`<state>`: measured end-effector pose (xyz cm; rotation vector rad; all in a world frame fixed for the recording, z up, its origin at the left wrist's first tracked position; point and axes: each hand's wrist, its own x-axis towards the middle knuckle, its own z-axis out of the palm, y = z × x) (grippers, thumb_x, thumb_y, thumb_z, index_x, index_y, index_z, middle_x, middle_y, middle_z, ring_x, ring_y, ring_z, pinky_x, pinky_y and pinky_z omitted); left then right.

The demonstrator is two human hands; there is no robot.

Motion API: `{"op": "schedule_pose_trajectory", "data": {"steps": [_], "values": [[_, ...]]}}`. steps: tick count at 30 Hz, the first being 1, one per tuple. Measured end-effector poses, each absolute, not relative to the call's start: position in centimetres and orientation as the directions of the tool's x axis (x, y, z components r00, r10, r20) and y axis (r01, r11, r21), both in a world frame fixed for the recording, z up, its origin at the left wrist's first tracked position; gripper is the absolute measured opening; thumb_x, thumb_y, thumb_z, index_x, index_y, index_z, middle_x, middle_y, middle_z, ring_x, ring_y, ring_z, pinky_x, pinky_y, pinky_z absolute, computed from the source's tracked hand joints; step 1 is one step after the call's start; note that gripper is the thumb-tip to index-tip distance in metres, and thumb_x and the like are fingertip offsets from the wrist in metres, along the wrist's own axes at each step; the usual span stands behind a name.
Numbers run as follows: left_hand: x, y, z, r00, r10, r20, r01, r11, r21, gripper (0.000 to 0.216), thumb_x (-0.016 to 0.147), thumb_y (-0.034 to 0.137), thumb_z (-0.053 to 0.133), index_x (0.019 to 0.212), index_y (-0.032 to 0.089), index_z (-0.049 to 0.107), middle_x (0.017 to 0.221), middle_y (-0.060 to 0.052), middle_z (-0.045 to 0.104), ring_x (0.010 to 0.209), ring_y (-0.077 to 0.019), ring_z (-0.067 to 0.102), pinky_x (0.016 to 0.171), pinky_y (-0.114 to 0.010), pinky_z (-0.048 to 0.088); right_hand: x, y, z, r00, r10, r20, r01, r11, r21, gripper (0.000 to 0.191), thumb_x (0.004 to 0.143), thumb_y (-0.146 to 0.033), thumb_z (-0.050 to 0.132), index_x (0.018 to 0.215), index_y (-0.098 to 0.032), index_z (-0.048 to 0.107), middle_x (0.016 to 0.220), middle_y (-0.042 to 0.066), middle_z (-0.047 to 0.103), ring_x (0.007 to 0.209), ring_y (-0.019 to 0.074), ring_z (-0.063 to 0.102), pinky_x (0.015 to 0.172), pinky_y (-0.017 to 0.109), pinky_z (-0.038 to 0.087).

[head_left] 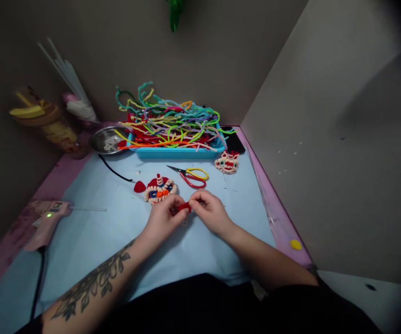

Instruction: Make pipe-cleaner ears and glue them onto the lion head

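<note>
The fingertips of both hands are closed near the centre of the frame, gripping a small red fuzzy piece (185,207). The left hand (165,214) pinches it between thumb and curled fingers, while the right hand (210,211) nips its right end with thumb and forefinger. A pale bit shows just below the left fingers, too blurred to name

Just above the left hand lies a lion-like face (160,189) of cream, red, blue and orange; whether the knuckles touch it, I cannot tell. A red pad (139,187) sits at its left edge, with a black stem (115,170) running up and left from near it. Above the right hand are scissors (196,176), blades parted slightly and pointing left, one handle yellow, one red

Farther up, a blue tray (181,153) is heaped with coloured fuzzy stems (176,123). A metal bowl (98,144) stands by its left end, and a second face (227,163) in cream and red lies below its right corner. At the left of the frame a pink glue gun (49,227) shows a green light; at upper left is a drink cup (59,132). A yellow disc (295,244) lies at lower right
</note>
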<state>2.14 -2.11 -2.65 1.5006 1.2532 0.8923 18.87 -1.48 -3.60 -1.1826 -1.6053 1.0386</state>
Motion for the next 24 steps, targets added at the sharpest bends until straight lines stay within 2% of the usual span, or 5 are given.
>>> {"op": "schedule_pose_trajectory", "data": {"steps": [7, 16, 18, 21, 24], "values": [[2.3, -2.2, -2.6, 0.187, 0.982, -0.032, 0.273, -0.020, 0.962, 0.013, 0.074, 0.027, 0.066, 0.077, 0.017, 0.058, 0.069, 0.000, 0.063, 0.060, -0.0133, 0.058, 0.055, -0.023, 0.045, 18.9, -1.4, -3.6, -0.172, 0.975, 0.140, 0.251, 0.180, -0.951, 0.008, 0.084, -0.023, 0.056, 0.077, -0.020, 0.058, 0.076, 0.001, 0.058, 0.075, 0.0150, 0.055, 0.068, 0.026, 0.043], [2.8, -2.1, -2.0, 0.190, 0.971, -0.141, 0.175, 0.108, 0.979, 0.020, 0.067, 0.029, 0.071, 0.073, 0.017, 0.056, 0.061, 0.002, 0.061, 0.053, -0.0119, 0.056, 0.051, -0.022, 0.041, 19.1, -1.7, -3.0, -0.268, 0.919, 0.290, 0.373, 0.377, -0.848, 0.013, 0.087, -0.021, 0.052, 0.076, -0.021, 0.058, 0.076, 0.002, 0.056, 0.077, 0.0159, 0.054, 0.073, 0.029, 0.043], [2.6, -1.9, -1.7, 0.196, 0.968, -0.160, 0.170, 0.127, 0.977, 0.023, 0.065, 0.029, 0.072, 0.078, 0.017, 0.058, 0.064, 0.000, 0.062, 0.055, -0.0131, 0.058, 0.052, -0.023, 0.043, 19.4, -1.3, -2.9, -0.245, 0.933, 0.262, 0.349, 0.337, -0.874, 0.012, 0.087, -0.022, 0.052, 0.075, -0.021, 0.057, 0.076, 0.001, 0.056, 0.076, 0.0155, 0.054, 0.072, 0.028, 0.043], [1.7, -1.6, -1.3, 0.171, 0.978, -0.124, 0.203, 0.088, 0.975, 0.025, 0.070, 0.031, 0.069, 0.088, 0.017, 0.062, 0.073, -0.004, 0.067, 0.062, -0.0161, 0.061, 0.058, -0.026, 0.047, 20.3, -0.4, -2.9, -0.168, 0.976, 0.138, 0.278, 0.181, -0.943, 0.012, 0.085, -0.026, 0.053, 0.075, -0.020, 0.055, 0.074, 0.000, 0.057, 0.071, 0.0145, 0.053, 0.066, 0.027, 0.043], [0.6, -1.5, -1.1, 0.184, 0.982, -0.031, 0.388, -0.044, 0.921, 0.015, 0.075, 0.030, 0.064, 0.086, 0.019, 0.066, 0.072, -0.005, 0.067, 0.058, -0.0160, 0.058, 0.058, -0.027, 0.044, 21.1, 0.3, -3.3, -0.156, 0.987, 0.037, 0.321, 0.086, -0.943, 0.014, 0.085, -0.027, 0.053, 0.073, -0.020, 0.055, 0.069, -0.001, 0.055, 0.065, 0.0130, 0.050, 0.062, 0.026, 0.040]]}}
